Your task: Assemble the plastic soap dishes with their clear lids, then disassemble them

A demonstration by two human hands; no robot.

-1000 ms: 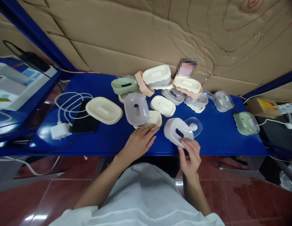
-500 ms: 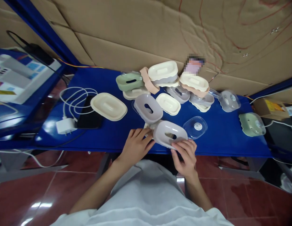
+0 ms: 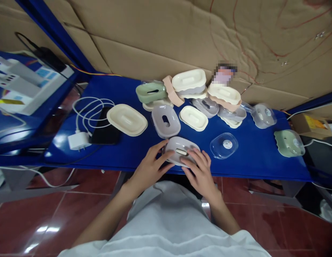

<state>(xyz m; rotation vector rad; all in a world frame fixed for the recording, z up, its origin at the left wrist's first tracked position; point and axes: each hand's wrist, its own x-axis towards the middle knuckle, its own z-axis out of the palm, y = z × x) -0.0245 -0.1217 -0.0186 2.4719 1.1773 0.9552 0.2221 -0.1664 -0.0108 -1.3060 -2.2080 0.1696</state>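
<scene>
Both my hands rest on a pale grey slotted soap-box part (image 3: 180, 150) near the front edge of the blue table (image 3: 251, 160). It sits over a cream piece that shows through its slot. My left hand (image 3: 151, 167) grips its left end with fingers curled. My right hand (image 3: 199, 173) presses its right side, fingers laid over the top. Another grey slotted part (image 3: 166, 121) lies just behind. A clear lid (image 3: 224, 145) with a round sticker lies to the right.
Several cream, grey, green and pink box parts are heaped at the back (image 3: 198, 96). A large cream lid (image 3: 127, 119) lies left of centre, beside a black phone (image 3: 104, 126), a white charger (image 3: 78, 140) and coiled cable. A green box (image 3: 289, 142) sits far right. Cardboard lines the wall.
My right hand brought the grey slotted part leftward and set it down over the cream piece under my left hand. Both hands now press on it.
</scene>
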